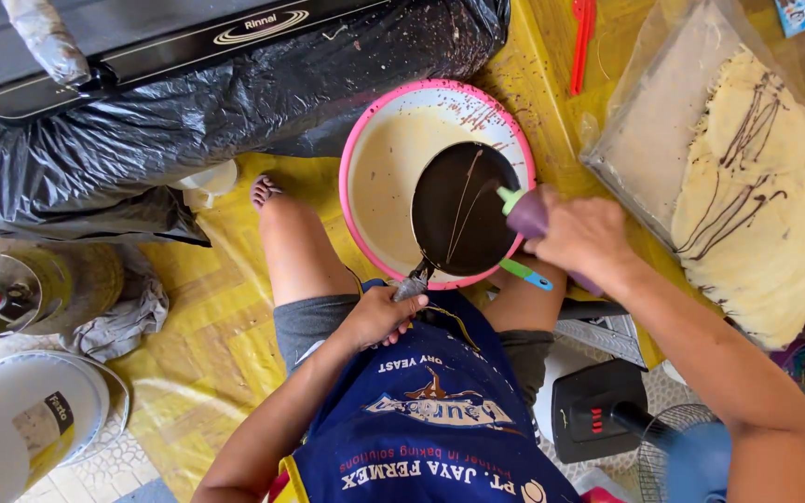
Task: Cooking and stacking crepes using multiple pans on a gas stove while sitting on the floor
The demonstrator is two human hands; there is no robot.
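Observation:
My left hand point(379, 317) grips the handle of a small black frying pan point(463, 210) and holds it over a pink-rimmed basin of pale batter point(388, 168). Thin light streaks run across the pan's dark surface. My right hand point(579, 233) holds a purple squeeze bottle with a green tip point(524, 210) at the pan's right edge. A green and blue tool point(525, 274) pokes out just below the pan. I sit with bare knees under a blue apron point(426, 419).
A stack of thin crepes with chocolate lines point(761, 200) lies in a clear plastic bag at the right. A stove wrapped in black plastic point(188, 84) sits at the top left, a gas cylinder point(11, 289) and white bucket point(34, 419) at the left, a fan point(682, 447) at the lower right.

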